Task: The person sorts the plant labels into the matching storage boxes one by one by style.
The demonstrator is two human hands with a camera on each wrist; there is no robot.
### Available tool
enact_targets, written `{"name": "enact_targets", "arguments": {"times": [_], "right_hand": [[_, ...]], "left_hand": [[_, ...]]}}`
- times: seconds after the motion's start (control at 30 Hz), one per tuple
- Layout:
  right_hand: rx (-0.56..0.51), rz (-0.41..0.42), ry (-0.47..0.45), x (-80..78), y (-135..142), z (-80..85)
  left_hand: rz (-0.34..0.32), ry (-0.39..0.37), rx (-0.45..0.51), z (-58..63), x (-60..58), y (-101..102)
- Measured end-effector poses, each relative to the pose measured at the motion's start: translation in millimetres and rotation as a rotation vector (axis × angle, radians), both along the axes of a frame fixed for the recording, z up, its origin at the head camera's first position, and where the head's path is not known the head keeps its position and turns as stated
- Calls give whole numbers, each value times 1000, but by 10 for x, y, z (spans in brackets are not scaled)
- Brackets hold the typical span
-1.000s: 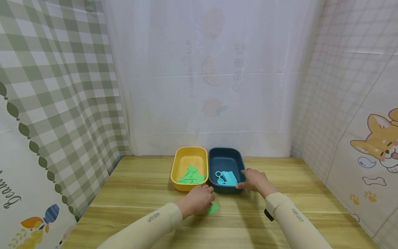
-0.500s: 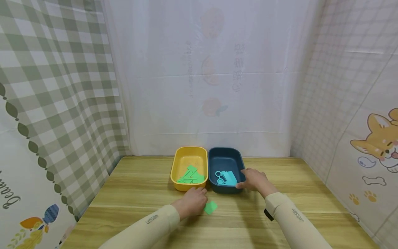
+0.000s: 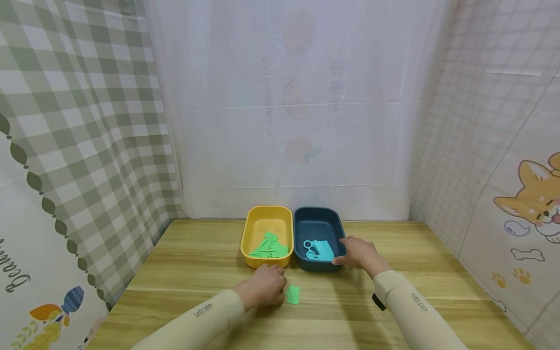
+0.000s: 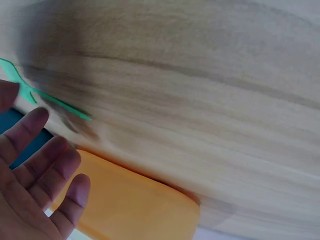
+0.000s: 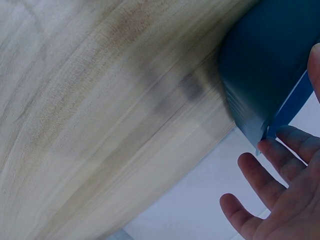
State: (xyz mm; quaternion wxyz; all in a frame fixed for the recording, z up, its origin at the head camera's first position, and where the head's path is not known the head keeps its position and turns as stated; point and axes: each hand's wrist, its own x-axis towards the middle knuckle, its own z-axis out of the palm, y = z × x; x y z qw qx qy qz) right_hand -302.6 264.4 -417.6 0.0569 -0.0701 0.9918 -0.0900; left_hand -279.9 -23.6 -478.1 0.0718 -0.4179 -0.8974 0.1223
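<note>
In the head view my left hand (image 3: 264, 286) is low over the table, in front of the yellow bin. It pinches a small flat green piece (image 3: 293, 294) between thumb and index finger. In the left wrist view the thumb overlaps the green piece (image 4: 15, 80), part of which shows as a thin strip; the other fingers are spread. My right hand (image 3: 359, 253) rests on the near right corner of the dark blue bin (image 3: 318, 221). Its thumb and loosely bent fingers touch the rim, as the right wrist view shows, with nothing between them.
The yellow bin (image 3: 267, 221), holding several green pieces (image 3: 271, 248), stands against the blue bin's left side. Inside the blue bin lie turquoise pieces (image 3: 323, 250), one with rings. Wood-grain table (image 3: 201, 262); a white curtain (image 3: 297, 170) hangs behind, with patterned cloths at both sides.
My left hand has moved left and slightly nearer, bringing the green piece with it; the piece has turned from a diamond to an upright rectangle. My right hand has stayed on the blue bin.
</note>
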Motion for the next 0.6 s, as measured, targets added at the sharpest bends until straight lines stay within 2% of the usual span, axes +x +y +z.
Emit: {"name": "enact_targets", "arguments": {"times": [0.2, 0.6], "right_hand": [[3, 6, 7, 1, 4, 0], [-1, 3, -2, 1, 1, 6]], "left_hand": [[-28, -34, 40, -12, 16, 12], [42, -151, 15, -11, 12, 77]]}}
